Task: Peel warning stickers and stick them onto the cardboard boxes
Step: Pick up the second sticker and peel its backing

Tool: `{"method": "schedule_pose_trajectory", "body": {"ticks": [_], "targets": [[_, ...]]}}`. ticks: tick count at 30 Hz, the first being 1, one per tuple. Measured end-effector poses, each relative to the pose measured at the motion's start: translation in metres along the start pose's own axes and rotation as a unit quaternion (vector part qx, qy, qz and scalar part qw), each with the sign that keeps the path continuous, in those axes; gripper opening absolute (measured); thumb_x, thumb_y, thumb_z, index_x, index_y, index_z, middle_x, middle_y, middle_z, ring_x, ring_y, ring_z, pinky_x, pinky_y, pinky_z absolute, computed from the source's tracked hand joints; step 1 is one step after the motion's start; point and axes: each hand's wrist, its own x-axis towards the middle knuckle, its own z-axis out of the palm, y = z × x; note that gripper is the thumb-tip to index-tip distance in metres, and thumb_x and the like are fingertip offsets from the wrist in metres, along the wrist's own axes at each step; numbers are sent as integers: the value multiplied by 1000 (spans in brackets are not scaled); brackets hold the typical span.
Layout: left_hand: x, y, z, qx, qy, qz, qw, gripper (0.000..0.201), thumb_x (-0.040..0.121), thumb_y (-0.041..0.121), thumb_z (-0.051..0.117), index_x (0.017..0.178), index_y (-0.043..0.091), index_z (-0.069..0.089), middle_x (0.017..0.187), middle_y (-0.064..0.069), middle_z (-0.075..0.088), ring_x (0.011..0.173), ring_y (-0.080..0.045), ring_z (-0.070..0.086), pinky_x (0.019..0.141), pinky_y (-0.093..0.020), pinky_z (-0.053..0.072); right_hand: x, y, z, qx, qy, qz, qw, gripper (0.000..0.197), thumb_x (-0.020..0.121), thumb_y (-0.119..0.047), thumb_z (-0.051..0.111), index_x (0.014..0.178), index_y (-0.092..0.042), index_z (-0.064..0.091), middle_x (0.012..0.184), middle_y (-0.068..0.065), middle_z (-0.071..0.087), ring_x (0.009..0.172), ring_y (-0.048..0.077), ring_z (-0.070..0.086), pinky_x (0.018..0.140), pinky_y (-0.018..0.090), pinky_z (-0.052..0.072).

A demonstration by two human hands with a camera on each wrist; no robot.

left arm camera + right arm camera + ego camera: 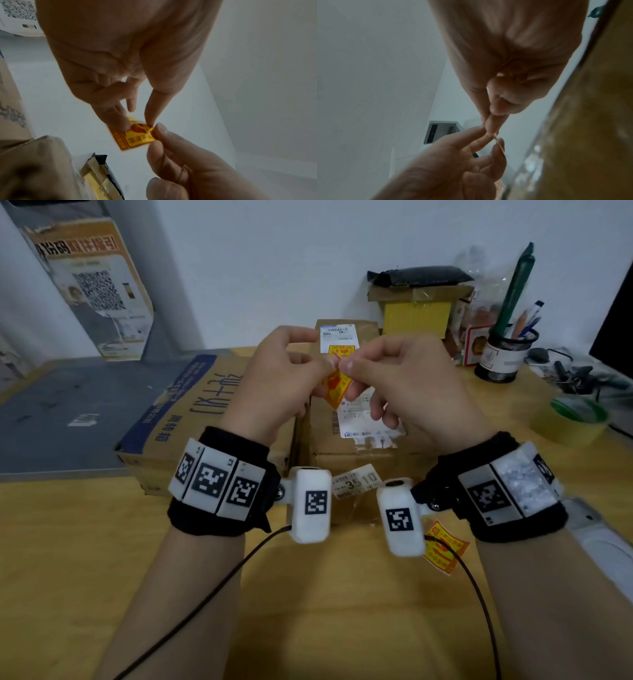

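Both hands are raised together above the cardboard boxes on the wooden worktop (85,542). The left hand (274,385) pinches a small yellow-and-red warning sticker (335,386) between thumb and fingertips, its other fingers loosely curled. The right hand (404,385) pinches the upper corner of the same sticker between thumb and forefinger; in the left wrist view the sticker (137,135) is held flat between the two grips, and in the right wrist view it appears edge-on.

Directly beneath the hands stands a brown box (342,446) bearing white shipping labels, with a yellow sticker (340,350) already fixed on a label at its far end. To its left lies a larger box (191,412) printed in blue. A loose yellow sticker (445,547) rests on the worktop near the right wrist. A smaller taped box (418,302), a mesh pen holder (503,354) and a roll of tape (572,422) stand at the right.
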Motion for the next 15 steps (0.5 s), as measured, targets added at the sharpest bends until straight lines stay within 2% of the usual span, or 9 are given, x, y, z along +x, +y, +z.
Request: {"method": "schedule_pose_trajectory", "body": {"ticks": [2, 5, 8, 11, 15], "targets": [[2, 0, -1, -3, 19, 18, 1000, 30, 91, 23, 69, 119, 22, 59, 101, -1, 71, 64, -3, 67, 38, -18, 40, 1, 0, 1, 26, 1, 7, 1000, 9, 95, -18, 71, 88, -13, 74, 71, 6, 77, 40, 19, 50, 36, 22, 35], [2, 0, -2, 2, 20, 18, 1000, 22, 91, 27, 68, 110, 22, 60, 105, 1, 73, 74, -9, 73, 39, -19, 41, -1, -1, 2, 56, -33, 33, 997, 8, 96, -18, 71, 92, -11, 73, 80, 5, 80, 41, 19, 54, 37, 22, 36], [-1, 0, -3, -2, -1, 2, 1000, 13, 92, 27, 65, 100, 21, 56, 97, 1, 75, 75, -11, 74, 40, -20, 41, -3, -2, 5, 50, -58, 40, 996, 11, 94, -19, 73, 96, -9, 74, 88, 5, 81, 44, 19, 59, 37, 23, 37], [-2, 2, -4, 7, -11, 26, 1000, 6, 93, 23, 64, 86, 21, 65, 92, -6, 76, 76, -15, 76, 41, -22, 43, -4, -3, 4, 41, -44, 35, 998, 9, 93, -20, 74, 94, -11, 76, 86, 5, 81, 45, 20, 60, 38, 23, 37], [-3, 4, -5, 22, -27, 34, 999, 12, 93, 26, 65, 88, 23, 75, 85, 6, 77, 68, -5, 72, 43, -18, 44, -3, -3, 1, 41, -12, 22, 999, 8, 93, -17, 72, 89, -13, 77, 84, 7, 80, 47, 20, 61, 39, 25, 40]]}}
